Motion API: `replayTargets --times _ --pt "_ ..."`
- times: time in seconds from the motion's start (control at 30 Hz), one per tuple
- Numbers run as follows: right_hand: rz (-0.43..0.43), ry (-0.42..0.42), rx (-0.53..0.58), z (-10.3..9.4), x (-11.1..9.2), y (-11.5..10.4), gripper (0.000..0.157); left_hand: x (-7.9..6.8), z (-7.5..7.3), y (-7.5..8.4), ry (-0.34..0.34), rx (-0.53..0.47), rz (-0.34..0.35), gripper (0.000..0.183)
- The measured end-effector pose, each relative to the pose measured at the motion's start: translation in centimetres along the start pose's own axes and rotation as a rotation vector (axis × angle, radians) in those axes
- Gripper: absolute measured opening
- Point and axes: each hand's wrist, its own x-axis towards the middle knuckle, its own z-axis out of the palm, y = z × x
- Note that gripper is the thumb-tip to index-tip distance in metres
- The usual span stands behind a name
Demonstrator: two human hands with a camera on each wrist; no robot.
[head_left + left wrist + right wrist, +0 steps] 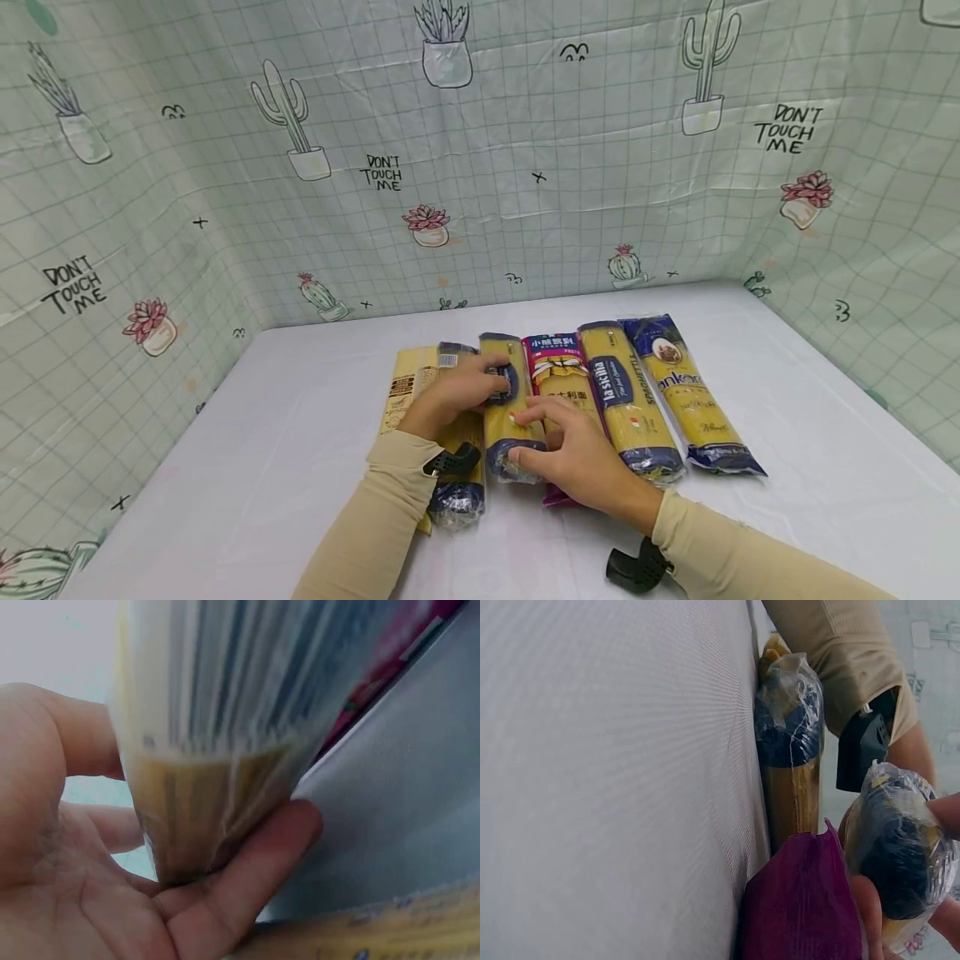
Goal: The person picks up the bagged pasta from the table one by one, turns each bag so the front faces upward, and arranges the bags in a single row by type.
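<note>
We grip the pasta pack (498,427) just below the frame's centre; our left hand (459,390) and right hand (583,460) curl round it. We should support both ends evenly; squeezing could crush it.

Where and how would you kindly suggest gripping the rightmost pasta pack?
I'd probably grip the rightmost pasta pack around its middle, coming from its right: it is long and narrow, and that side faces bare table, while another pack lies close on its left.
</note>
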Motion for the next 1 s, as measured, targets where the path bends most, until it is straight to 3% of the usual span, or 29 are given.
replayTargets --times 0.27,0.5,0.77,1.0 --pt "-0.007 0.019 -0.14 0.1 0.0 -0.3 0.03 -0.4 0.3 0.6 0.046 0.144 0.023 0.054" --pt "-0.037 0.018 -0.243 0.2 -0.2 -0.4 0.027 -0.5 0.5 0.6 0.13 0.346 0.091 0.045" --pt "-0.033 0.025 -0.397 0.4 -0.4 -0.6 0.024 -0.7 0.9 0.8 0.22 0.449 0.073 0.037" --pt "0.003 0.019 -0.489 0.6 -0.7 -1.1 0.023 -0.7 1.4 1.0 0.268 0.523 0.062 0.043"
